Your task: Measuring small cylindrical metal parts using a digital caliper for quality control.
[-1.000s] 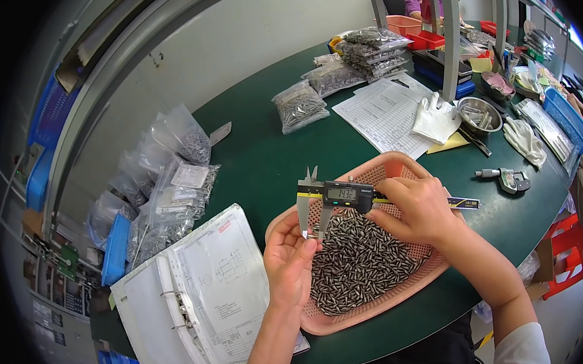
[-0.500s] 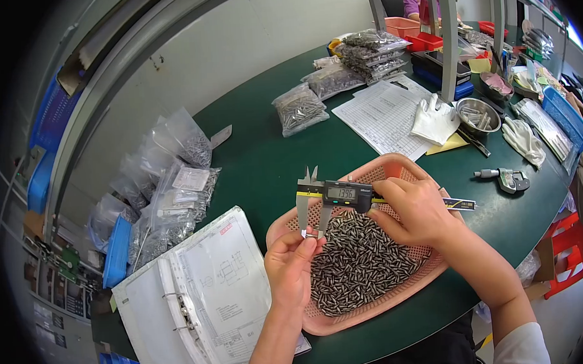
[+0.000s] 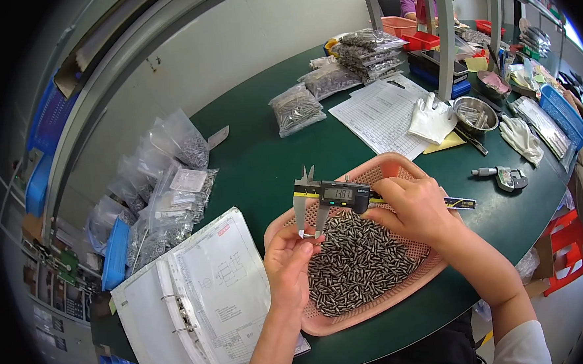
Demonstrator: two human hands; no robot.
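My right hand (image 3: 417, 205) grips a digital caliper (image 3: 335, 194) by its slider, held level over a pink perforated basket (image 3: 380, 171). The basket holds a heap of small dark metal pins (image 3: 358, 261). My left hand (image 3: 289, 261) pinches one small pin up between the caliper's lower jaws. The pin itself is too small to make out clearly. The caliper's display faces up toward me.
An open ring binder with a drawing (image 3: 199, 299) lies at my left. Clear bags of metal parts (image 3: 167, 195) pile up further left and at the back (image 3: 297, 108). Paper forms (image 3: 383, 114), white gloves (image 3: 433, 118), a steel bowl (image 3: 471, 113) and a micrometer (image 3: 502, 176) lie to the right.
My left hand has shifted slightly under the caliper jaws, fingers drawn closer around the pin. The caliper and my right hand have stayed almost in place.
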